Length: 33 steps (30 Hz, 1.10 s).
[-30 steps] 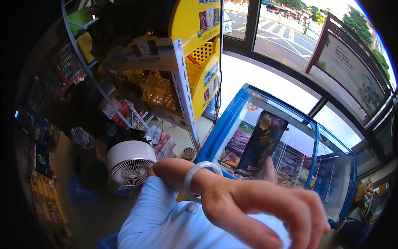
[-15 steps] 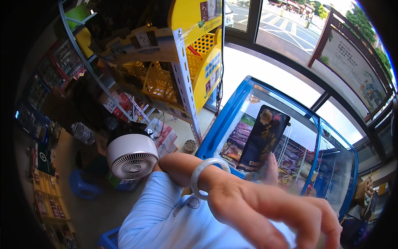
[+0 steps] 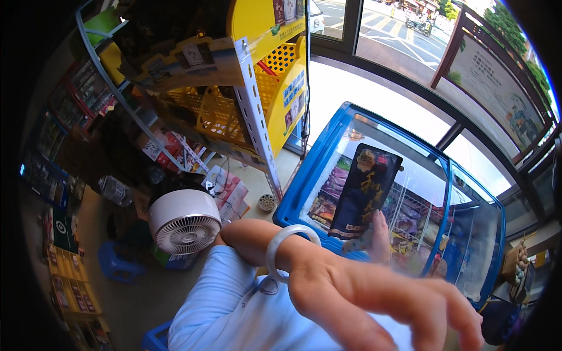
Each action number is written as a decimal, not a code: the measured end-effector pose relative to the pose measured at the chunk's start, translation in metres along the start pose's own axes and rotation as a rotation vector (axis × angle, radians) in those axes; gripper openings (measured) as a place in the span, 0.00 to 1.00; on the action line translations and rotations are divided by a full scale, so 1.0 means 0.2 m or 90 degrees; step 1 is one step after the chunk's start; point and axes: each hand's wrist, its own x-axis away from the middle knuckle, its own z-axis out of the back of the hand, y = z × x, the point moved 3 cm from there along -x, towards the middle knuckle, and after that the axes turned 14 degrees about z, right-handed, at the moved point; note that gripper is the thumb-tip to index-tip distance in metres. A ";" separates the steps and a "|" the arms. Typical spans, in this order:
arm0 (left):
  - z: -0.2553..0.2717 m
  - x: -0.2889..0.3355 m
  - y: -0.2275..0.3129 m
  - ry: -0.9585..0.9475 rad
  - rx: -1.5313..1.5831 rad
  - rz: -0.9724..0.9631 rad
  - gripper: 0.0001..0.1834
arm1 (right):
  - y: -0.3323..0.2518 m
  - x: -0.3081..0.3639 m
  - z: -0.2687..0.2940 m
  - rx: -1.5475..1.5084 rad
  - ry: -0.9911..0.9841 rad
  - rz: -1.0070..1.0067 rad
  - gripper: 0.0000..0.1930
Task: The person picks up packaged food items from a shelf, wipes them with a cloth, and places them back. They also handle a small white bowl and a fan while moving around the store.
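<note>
My left hand [image 3: 363,286] reaches across the front, large and close, with a pale bangle [image 3: 278,248] on its wrist. Its fingers are apart and loosely bent, and nothing shows in them. Beyond it, my right hand [image 3: 380,237] is partly hidden behind the left. Its fingers lie together along the lower right edge of a flat dark pouch [image 3: 364,190] with gold lettering, seemingly gripping it; the thumb is not visible. The pouch appears tilted over the glass top of a blue-framed chest freezer [image 3: 310,167].
A yellow display rack [image 3: 275,117] with baskets stands left of the freezer. Below it are a white round fan [image 3: 186,219], a cardboard box [image 3: 231,190] and a blue stool [image 3: 117,261]. Windows line the far side. A basket of eggs [image 3: 518,263] sits at the right.
The whole view has shifted slightly, moving the freezer, rack and pouch a little left and up. My left hand keeps nearly the same pose, and my right hand stays at the pouch.
</note>
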 end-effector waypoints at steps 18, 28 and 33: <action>0.28 0.64 0.29 0.557 -1.268 0.343 0.41 | 0.03 -0.04 -0.17 0.103 -0.064 0.236 0.11; 0.07 0.79 0.63 0.708 -1.406 0.506 0.21 | 0.18 -0.10 -0.32 0.223 -0.186 0.380 0.17; -0.01 0.97 0.79 0.730 -1.331 0.526 0.07 | 0.22 -0.12 -0.48 0.280 -0.301 0.328 0.19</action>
